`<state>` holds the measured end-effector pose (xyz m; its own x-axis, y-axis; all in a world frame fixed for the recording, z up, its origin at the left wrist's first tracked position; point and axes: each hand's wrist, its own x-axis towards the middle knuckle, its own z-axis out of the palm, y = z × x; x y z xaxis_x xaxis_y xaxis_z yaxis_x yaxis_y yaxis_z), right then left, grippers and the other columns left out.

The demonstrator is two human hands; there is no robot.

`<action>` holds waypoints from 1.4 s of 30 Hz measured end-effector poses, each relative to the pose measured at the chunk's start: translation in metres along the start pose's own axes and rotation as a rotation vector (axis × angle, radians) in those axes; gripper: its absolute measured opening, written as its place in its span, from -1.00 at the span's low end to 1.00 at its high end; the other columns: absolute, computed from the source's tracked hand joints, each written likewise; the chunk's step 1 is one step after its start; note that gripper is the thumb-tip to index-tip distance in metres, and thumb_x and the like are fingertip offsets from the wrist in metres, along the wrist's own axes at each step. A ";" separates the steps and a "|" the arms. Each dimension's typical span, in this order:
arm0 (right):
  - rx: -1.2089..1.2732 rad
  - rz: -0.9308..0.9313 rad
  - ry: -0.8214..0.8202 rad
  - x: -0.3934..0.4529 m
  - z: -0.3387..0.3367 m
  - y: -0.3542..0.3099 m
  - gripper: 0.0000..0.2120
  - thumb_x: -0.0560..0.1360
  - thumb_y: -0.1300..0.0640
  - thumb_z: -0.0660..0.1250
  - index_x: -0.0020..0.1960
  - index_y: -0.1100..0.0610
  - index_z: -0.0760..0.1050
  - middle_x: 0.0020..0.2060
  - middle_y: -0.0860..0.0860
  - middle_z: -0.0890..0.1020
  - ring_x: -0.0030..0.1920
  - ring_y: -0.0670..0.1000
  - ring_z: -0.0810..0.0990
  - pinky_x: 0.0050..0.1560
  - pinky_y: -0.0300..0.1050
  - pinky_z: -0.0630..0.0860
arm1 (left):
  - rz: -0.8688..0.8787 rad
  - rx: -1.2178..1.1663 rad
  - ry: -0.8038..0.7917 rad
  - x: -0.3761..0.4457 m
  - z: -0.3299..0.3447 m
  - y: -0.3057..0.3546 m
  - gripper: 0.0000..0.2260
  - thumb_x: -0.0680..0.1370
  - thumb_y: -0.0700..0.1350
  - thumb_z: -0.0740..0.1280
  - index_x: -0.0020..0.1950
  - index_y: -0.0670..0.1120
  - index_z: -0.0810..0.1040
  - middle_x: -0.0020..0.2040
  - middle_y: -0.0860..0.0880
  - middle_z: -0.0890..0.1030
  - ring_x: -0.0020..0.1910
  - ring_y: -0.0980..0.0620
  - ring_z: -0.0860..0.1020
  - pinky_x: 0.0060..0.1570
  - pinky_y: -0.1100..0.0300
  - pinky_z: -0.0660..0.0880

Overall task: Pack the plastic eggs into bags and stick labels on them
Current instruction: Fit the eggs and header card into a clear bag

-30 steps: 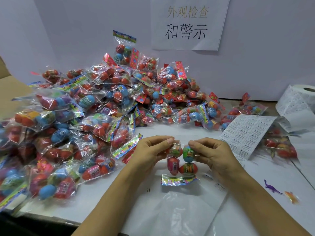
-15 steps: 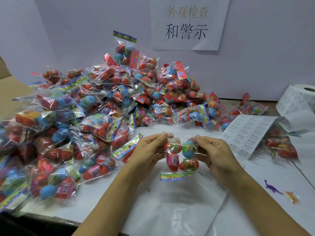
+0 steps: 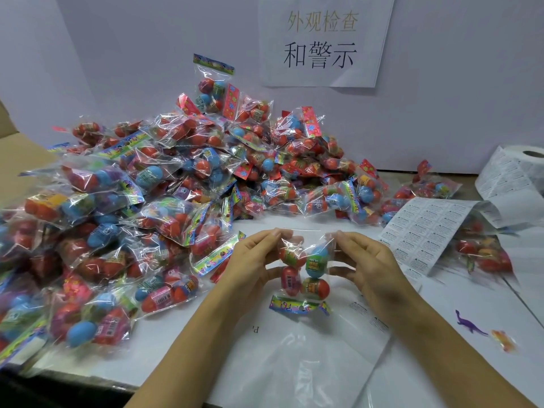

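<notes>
The left hand (image 3: pixel 253 260) and right hand (image 3: pixel 368 266) pinched the top corners of a clear bag (image 3: pixel 304 269) of four plastic eggs (image 3: pixel 315 288), suspended above the white table (image 3: pixel 182 334); the label sheet (image 3: pixel 426 231) lay nearby.

label sheet (image 3: pixel 424 234) print too small, perhaps warnings.

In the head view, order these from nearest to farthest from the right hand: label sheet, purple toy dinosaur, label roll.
1. Label sheet: just right of the right hand.
2. Purple toy dinosaur: lower right, on the table.
3. Label roll: far right, by the wall.
</notes>
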<state>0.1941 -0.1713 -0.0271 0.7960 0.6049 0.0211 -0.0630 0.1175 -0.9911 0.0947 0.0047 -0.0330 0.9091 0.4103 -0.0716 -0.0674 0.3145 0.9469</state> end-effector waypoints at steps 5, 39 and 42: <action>-0.061 -0.028 -0.022 -0.002 -0.002 0.001 -0.64 0.32 -0.19 0.54 -0.02 0.03 0.74 -0.01 0.06 0.74 0.05 0.02 0.70 -0.12 -0.14 0.64 | 0.017 0.015 0.050 0.002 -0.001 -0.001 -0.75 0.69 -0.09 0.25 0.04 -0.12 0.72 0.08 -0.13 0.74 -0.09 0.00 0.72 -0.15 0.07 0.67; -0.050 -0.130 0.275 0.004 -0.009 0.011 -0.72 0.20 -0.08 0.59 -0.26 0.09 0.66 -0.29 -0.02 0.69 -0.25 -0.05 0.67 -0.24 -0.22 0.62 | 0.093 -0.093 0.260 0.003 -0.002 -0.002 -0.91 0.53 -0.19 0.46 -0.01 -0.18 0.72 -0.05 -0.17 0.74 -0.07 -0.01 0.71 -0.15 0.03 0.66; -0.099 -0.153 0.151 0.000 -0.003 0.011 -0.71 0.24 -0.15 0.57 -0.13 -0.02 0.73 -0.20 -0.01 0.74 -0.15 -0.06 0.71 -0.17 -0.20 0.63 | 0.120 -0.094 0.188 0.001 0.001 -0.002 -0.83 0.41 -0.15 0.53 -0.03 -0.17 0.71 -0.07 -0.17 0.73 -0.06 -0.05 0.72 -0.14 0.06 0.66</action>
<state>0.1952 -0.1720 -0.0383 0.8732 0.4605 0.1597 0.1188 0.1166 -0.9860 0.0963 0.0041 -0.0347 0.8002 0.5992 -0.0261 -0.2162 0.3288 0.9193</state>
